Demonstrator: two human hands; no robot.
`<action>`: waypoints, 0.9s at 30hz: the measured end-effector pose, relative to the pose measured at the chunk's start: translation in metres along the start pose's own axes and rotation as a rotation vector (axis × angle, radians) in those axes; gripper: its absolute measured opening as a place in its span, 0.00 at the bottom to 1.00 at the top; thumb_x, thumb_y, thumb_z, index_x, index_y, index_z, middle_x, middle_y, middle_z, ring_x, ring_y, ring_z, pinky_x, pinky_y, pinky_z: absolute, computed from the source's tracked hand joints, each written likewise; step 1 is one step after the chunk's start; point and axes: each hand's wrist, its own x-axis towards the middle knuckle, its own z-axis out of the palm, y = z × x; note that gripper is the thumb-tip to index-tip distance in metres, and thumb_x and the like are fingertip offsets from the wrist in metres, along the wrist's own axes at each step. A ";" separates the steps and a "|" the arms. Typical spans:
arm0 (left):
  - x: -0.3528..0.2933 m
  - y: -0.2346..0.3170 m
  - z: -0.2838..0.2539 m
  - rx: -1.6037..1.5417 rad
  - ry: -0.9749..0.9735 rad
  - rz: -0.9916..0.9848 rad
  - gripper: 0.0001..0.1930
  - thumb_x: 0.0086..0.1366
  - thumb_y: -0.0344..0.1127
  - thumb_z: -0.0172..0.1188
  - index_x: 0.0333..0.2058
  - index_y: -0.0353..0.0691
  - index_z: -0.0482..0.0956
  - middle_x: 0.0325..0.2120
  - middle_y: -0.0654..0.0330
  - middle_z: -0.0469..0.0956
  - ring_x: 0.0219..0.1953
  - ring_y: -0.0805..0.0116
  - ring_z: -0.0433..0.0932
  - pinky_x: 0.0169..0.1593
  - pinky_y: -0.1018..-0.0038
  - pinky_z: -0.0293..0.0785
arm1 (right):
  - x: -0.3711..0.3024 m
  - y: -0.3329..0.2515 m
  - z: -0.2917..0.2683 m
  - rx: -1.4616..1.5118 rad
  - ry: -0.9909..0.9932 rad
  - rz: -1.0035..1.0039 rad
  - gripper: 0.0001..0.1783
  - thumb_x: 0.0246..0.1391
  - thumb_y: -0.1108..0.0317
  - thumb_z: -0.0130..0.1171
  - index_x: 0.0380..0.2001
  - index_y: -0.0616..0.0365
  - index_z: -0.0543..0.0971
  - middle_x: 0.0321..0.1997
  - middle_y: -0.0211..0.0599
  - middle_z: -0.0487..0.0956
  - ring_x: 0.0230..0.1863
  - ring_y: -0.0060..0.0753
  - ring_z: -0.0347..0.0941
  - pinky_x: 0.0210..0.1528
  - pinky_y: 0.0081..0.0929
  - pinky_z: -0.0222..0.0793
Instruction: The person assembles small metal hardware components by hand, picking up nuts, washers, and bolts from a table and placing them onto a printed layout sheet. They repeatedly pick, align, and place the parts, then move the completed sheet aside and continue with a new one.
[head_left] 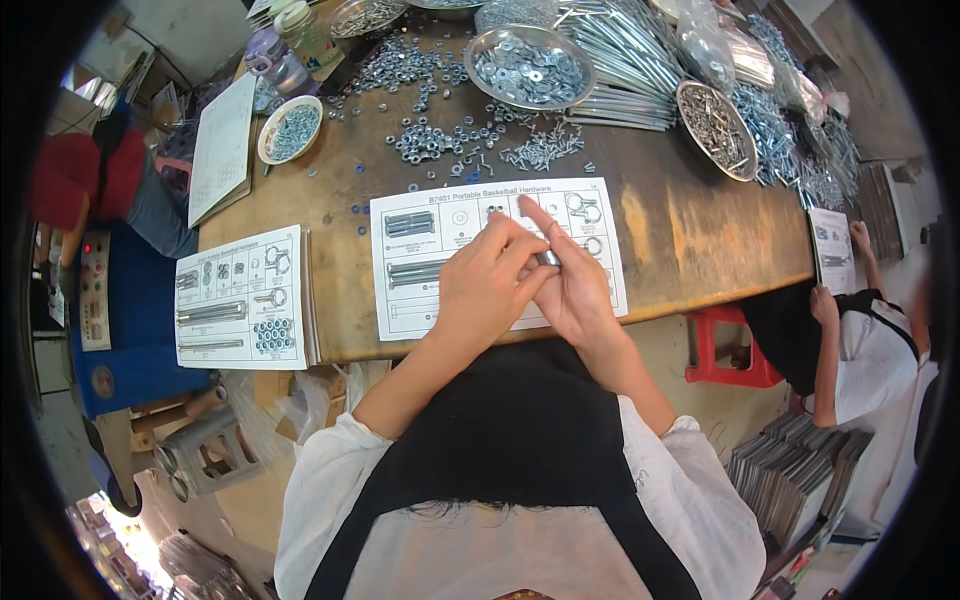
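Observation:
Over the printed hardware card (408,318), my two hands meet. My left hand (484,278) has bent fingers, closed at a small shiny metal piece (547,258). That piece lies against my right hand (583,298), which is turned partly palm up and curls about it with one finger stretched out. Fingers cover much of the piece, so its exact kind cannot be told. Beyond the card are loose nuts (425,143) and a heap of short screws (543,150).
Behind stand a bowl of washers (532,68), a bowl of screws (716,130) and long metal rods (625,45). A stack of cards (240,300) lies left, near a small white bowl (291,130). At right are a red stool (731,347) and another person (865,345) holding a card.

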 end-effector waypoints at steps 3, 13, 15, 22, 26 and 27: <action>-0.006 -0.005 -0.017 -0.186 -0.119 -0.100 0.14 0.49 0.29 0.74 0.37 0.43 0.86 0.29 0.66 0.75 0.28 0.74 0.79 0.33 0.77 0.75 | -0.010 -0.015 -0.010 -0.360 -0.111 0.070 0.27 0.72 0.58 0.48 0.65 0.65 0.68 0.58 0.41 0.76 0.53 0.28 0.73 0.61 0.30 0.70; 0.000 -0.013 -0.068 -0.537 -0.566 -0.087 0.14 0.45 0.27 0.77 0.34 0.44 0.89 0.25 0.68 0.71 0.27 0.77 0.69 0.29 0.79 0.64 | -0.030 -0.047 0.009 -0.795 -0.295 0.305 0.13 0.49 0.79 0.72 0.40 0.67 0.84 0.36 0.38 0.86 0.37 0.21 0.83 0.42 0.16 0.77; -0.009 -0.016 -0.058 -0.592 -0.456 -0.083 0.16 0.45 0.27 0.77 0.36 0.43 0.88 0.26 0.67 0.72 0.28 0.76 0.70 0.31 0.80 0.67 | -0.031 -0.047 0.008 -0.837 -0.285 0.255 0.13 0.49 0.79 0.71 0.41 0.67 0.85 0.35 0.38 0.86 0.36 0.20 0.82 0.41 0.16 0.77; -0.022 -0.011 -0.029 -0.171 0.134 0.280 0.22 0.47 0.30 0.78 0.43 0.45 0.86 0.36 0.64 0.81 0.33 0.70 0.81 0.32 0.77 0.76 | -0.037 -0.041 0.014 -0.852 -0.094 0.010 0.15 0.51 0.78 0.70 0.44 0.65 0.85 0.35 0.35 0.84 0.36 0.19 0.82 0.40 0.16 0.75; -0.019 -0.015 -0.033 -0.050 0.154 0.352 0.23 0.42 0.28 0.78 0.42 0.42 0.85 0.37 0.63 0.83 0.33 0.68 0.83 0.33 0.76 0.79 | -0.037 -0.034 0.018 -0.891 -0.058 -0.106 0.16 0.51 0.76 0.71 0.45 0.64 0.85 0.35 0.38 0.85 0.36 0.21 0.82 0.42 0.18 0.76; -0.017 -0.015 -0.033 -0.054 0.161 0.350 0.24 0.42 0.27 0.77 0.42 0.42 0.85 0.36 0.62 0.83 0.32 0.67 0.83 0.32 0.76 0.79 | -0.035 -0.035 0.017 -0.868 -0.063 -0.074 0.16 0.51 0.76 0.71 0.45 0.64 0.85 0.36 0.38 0.85 0.37 0.22 0.82 0.42 0.18 0.76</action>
